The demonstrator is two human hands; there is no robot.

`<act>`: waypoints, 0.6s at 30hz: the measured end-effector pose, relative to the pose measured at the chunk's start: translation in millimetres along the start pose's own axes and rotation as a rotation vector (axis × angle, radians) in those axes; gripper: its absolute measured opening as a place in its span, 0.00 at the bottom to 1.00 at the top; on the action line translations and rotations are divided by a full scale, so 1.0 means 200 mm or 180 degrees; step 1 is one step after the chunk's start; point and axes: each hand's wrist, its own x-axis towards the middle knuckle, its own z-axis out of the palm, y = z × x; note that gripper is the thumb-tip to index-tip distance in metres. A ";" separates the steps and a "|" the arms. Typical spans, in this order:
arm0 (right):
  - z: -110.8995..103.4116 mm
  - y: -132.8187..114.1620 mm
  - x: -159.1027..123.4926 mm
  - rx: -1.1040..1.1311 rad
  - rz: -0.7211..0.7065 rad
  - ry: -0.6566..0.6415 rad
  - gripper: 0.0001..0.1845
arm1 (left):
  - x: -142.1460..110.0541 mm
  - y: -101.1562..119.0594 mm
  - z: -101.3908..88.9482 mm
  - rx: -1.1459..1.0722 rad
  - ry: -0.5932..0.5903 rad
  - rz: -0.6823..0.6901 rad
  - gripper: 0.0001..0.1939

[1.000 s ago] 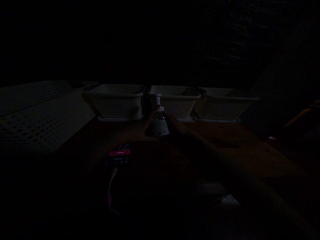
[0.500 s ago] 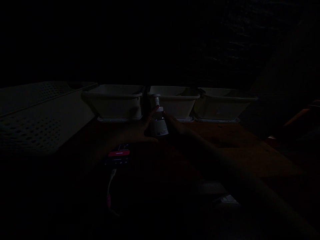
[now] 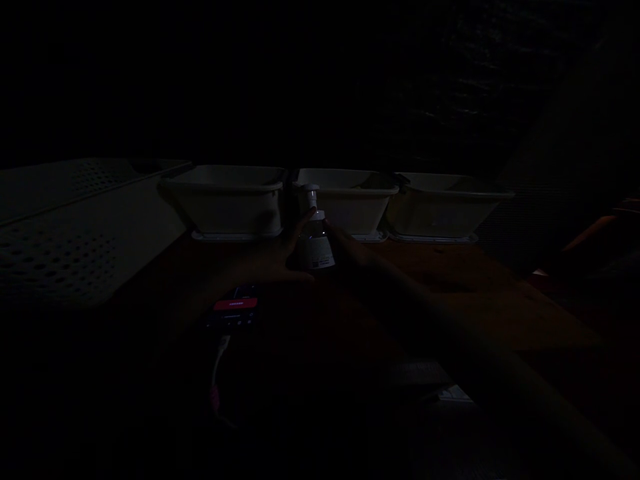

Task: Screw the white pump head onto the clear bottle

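The scene is very dark. A small pump bottle (image 3: 315,240) with a white label stands on the wooden table (image 3: 475,293), just in front of the middle white tub (image 3: 350,200). My left hand (image 3: 273,257) curls round the bottle's left side with the thumb up near the pump neck. My right hand (image 3: 350,250) presses against its right side. Both hands grip the bottle between them.
Three white tubs stand in a row at the table's far edge: a left tub (image 3: 230,200), the middle one, and a right tub (image 3: 445,203). A perforated white crate (image 3: 70,227) lies at the left. A lit phone (image 3: 235,310) with a cable (image 3: 216,373) sits near me.
The view has shifted slightly, with everything sliding a little up and left. My hands stay on the bottle in the same hold.
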 end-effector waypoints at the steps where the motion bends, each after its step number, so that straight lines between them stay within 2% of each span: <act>1: 0.00 0.00 0.00 0.0006 -0.0003 0.0029 0.25 | 0.00 -0.01 0.00 0.0014 0.0014 0.0010 0.64; 9: -0.02 0.01 0.02 -0.0080 0.0024 0.0055 0.26 | 0.00 -0.01 0.00 0.0003 0.0013 0.0136 0.64; 14: -0.02 0.01 0.02 -0.0162 0.0031 -0.0017 0.27 | -0.01 0.02 -0.02 0.0104 0.0026 0.0018 0.63; 18: -0.01 0.00 0.01 -0.0139 0.0010 0.0010 0.26 | -0.01 0.02 -0.02 0.0120 0.0077 0.0158 0.62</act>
